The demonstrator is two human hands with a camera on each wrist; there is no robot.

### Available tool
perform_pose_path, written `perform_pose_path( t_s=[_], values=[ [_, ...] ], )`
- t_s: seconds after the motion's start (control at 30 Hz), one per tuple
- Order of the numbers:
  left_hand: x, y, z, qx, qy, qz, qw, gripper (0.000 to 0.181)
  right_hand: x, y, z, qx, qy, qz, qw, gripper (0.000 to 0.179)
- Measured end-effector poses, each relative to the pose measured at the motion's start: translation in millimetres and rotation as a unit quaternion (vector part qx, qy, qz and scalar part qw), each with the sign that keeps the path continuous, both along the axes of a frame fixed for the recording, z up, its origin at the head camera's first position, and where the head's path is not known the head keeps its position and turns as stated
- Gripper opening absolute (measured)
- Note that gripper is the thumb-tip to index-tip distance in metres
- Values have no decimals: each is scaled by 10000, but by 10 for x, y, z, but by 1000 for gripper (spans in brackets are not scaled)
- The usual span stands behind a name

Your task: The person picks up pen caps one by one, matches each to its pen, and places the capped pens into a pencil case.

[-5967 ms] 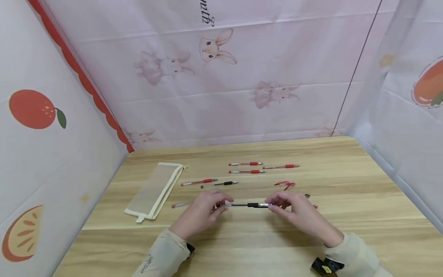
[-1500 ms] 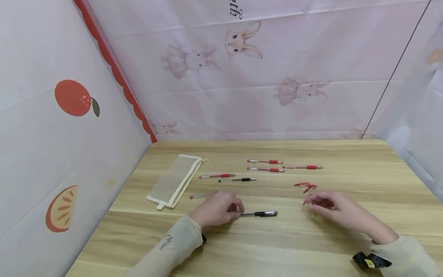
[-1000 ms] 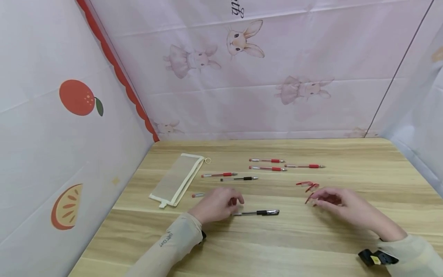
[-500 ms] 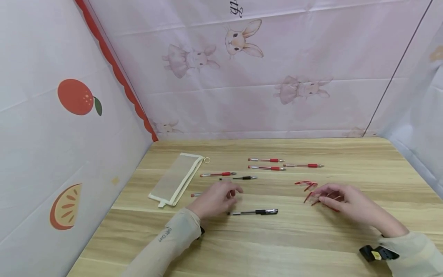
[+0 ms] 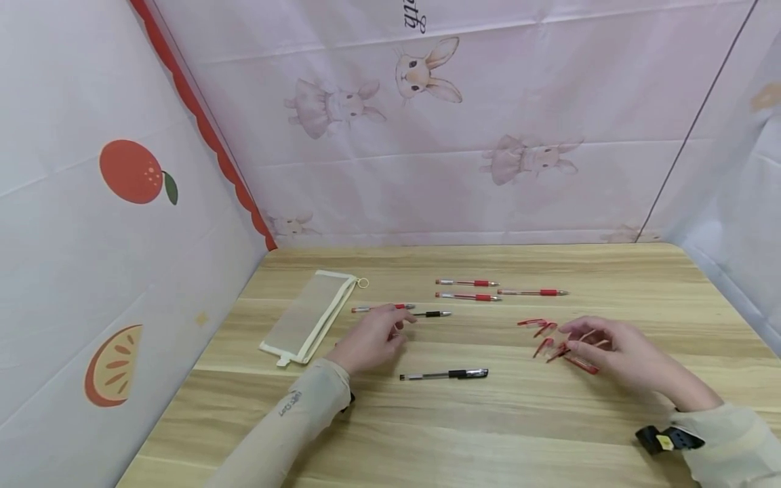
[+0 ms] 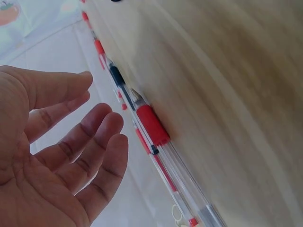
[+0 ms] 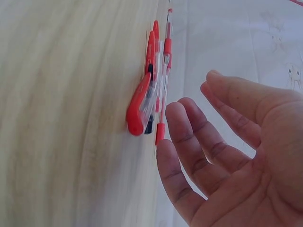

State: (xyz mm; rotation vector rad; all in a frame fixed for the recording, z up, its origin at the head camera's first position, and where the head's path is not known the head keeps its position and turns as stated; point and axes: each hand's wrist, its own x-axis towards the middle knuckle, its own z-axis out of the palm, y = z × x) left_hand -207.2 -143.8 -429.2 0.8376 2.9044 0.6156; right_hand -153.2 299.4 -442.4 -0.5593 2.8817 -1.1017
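In the head view my left hand [image 5: 371, 339] hovers with relaxed fingers and holds nothing. Its fingertips overlap the black-grip uncapped gel pen [image 5: 434, 314]. A red-grip gel pen [image 6: 152, 125], close to those fingers in the left wrist view, is mostly hidden under the hand from above. The capped black gel pen [image 5: 444, 374] lies on the table between my hands. My right hand [image 5: 619, 349], loosely bent and empty, is over the red pen caps [image 5: 581, 365]. In the right wrist view its fingers are apart from the red caps [image 7: 136, 111], among which a dark piece [image 7: 149, 125] shows.
Uncapped red gel pens [image 5: 468, 297] lie toward the back of the wooden table [image 5: 488, 434]. A mesh zip pouch [image 5: 308, 317] with cream edging lies at the left. Printed cloth walls [image 5: 390, 190] stand around the back and sides.
The capped black pen, held between both hands at first, now lies on the table. My left hand let go and moved up-left. My right hand moved right and let go of red caps.
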Motion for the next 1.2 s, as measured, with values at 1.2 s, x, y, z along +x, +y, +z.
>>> perform_pose_path(
  t_s=[1.2],
  values=[
    [-382,-55,-165,-576,496,562,9955,25,-140,267,-149,283,40,41,9996,23]
  ],
)
